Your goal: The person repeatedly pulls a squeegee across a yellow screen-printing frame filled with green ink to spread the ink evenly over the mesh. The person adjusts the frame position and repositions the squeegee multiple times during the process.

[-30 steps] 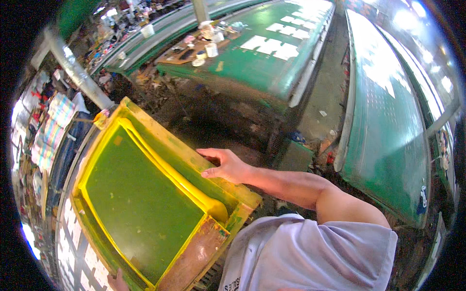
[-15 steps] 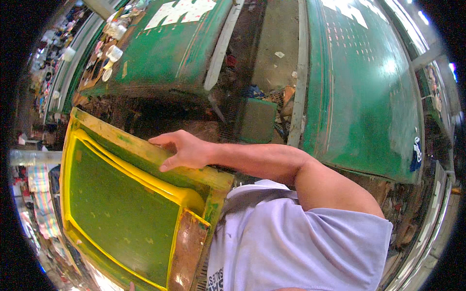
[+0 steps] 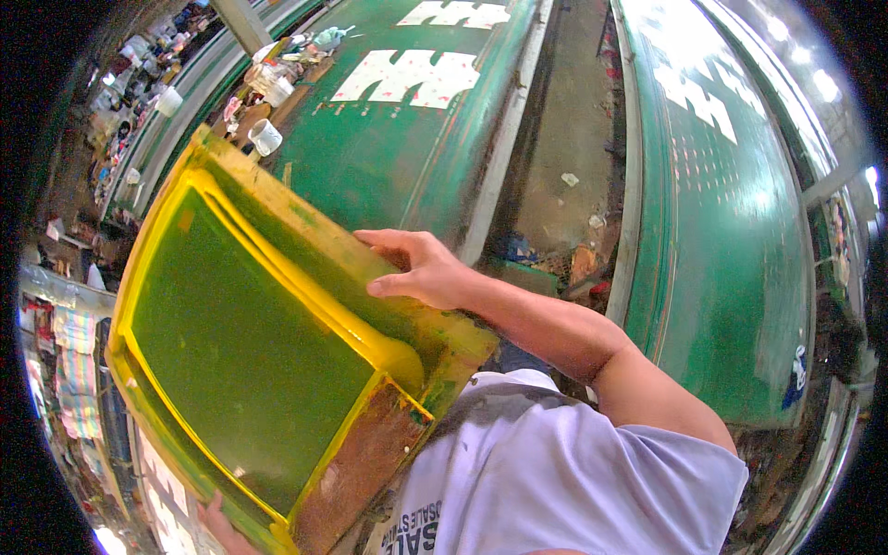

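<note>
A wooden-framed printing screen [image 3: 250,319] is tilted in front of me, with dark green mesh and thick yellow ink along its inner edges. My right hand [image 3: 421,268] grips the frame's upper right side, thumb on the inner side and fingers over the outer edge. At the lower left, my left hand [image 3: 222,527] holds the opposite side of the frame; only part of it shows. A flat brown board [image 3: 365,462] edged with yellow ink lies across the screen's near right end, close to my shirt.
Beyond the screen stands a long green table [image 3: 388,139] bearing white cut fabric pieces [image 3: 407,79]. A white cup [image 3: 265,138] and clutter sit at its left edge. Another long green table [image 3: 721,296] stretches along the right, past an aisle [image 3: 569,139] with scattered debris.
The screen has shifted up and to the right in view with my right hand on it, and now overlaps the near green table. More of my left hand shows.
</note>
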Demonstrator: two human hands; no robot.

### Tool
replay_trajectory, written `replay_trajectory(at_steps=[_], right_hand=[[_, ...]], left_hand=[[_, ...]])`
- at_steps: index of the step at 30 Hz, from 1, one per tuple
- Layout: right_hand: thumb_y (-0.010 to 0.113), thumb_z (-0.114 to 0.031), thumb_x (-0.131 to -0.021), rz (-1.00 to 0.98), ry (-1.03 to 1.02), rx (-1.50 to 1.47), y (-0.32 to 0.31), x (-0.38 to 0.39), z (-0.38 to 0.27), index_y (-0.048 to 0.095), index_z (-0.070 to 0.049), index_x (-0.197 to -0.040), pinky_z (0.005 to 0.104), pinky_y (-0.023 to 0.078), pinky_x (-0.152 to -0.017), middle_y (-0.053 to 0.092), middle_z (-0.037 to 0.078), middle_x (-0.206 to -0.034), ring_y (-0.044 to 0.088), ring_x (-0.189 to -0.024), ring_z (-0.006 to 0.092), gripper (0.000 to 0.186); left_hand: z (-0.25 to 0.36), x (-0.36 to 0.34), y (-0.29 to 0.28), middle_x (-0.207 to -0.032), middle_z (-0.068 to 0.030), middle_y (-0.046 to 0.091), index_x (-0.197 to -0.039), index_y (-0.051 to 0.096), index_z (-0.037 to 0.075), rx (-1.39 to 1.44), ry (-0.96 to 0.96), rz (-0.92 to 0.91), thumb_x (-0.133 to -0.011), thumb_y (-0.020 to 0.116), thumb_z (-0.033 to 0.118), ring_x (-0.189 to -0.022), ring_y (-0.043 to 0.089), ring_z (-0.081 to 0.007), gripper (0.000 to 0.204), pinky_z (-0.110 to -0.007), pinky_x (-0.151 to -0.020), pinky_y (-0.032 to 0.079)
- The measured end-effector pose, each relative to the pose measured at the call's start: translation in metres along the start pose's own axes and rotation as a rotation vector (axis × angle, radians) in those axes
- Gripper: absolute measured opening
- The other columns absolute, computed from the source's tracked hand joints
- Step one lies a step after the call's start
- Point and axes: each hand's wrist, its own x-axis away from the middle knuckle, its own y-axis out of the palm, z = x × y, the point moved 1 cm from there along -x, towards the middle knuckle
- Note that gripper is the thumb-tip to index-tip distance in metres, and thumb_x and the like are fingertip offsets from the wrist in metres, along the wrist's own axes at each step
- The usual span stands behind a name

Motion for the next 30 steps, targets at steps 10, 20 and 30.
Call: replay_trajectory(at_steps=[10,20,30], right_hand=[[0.097,-0.033,-0.09,-0.12,-0.083,0.182,-0.027,-0.071,-0.005,0.054,0.003,-0.163,0.0351,0.053,-0.112,0.075,0.01,-0.14,0.067,-0.125,0.0151,0.092],[0.081,-0.038,-0.103,-0.284,0.124,0.077,-0.189,-0.288,-0.038,0.062,-0.001,-0.158,0.0408,0.054,-0.113,0.074,0.014,-0.142,0.07,-0.129,0.0238,0.069],[0.076,-0.032,-0.106,-0.183,0.199,-0.013,-0.296,-0.375,-0.01,0.063,0.002,-0.157,0.0397,0.053,-0.112,0.073,0.014,-0.145,0.069,-0.13,0.0233,0.062]], left_hand=[[0.002,-0.007,0.057,-0.144,-0.021,0.067,-0.152,0.059,-0.005,0.275,-0.005,0.018,-0.095,0.085,0.022,-0.125,0.064,-0.037,0.069,-0.049,-0.109,0.053],[0.122,0.006,0.215,-0.16,-0.0177,0.058,-0.168,0.045,0.0,0.417,-0.049,0.1,-0.095,0.086,0.015,-0.135,0.061,-0.0361,0.086,-0.049,-0.114,0.051],[0.216,0.08,0.327,-0.131,-0.0119,0.078,-0.139,0.072,-0.002,0.392,-0.039,0.082,-0.089,0.086,0.0,-0.112,0.073,-0.0292,0.051,-0.042,-0.101,0.057]])
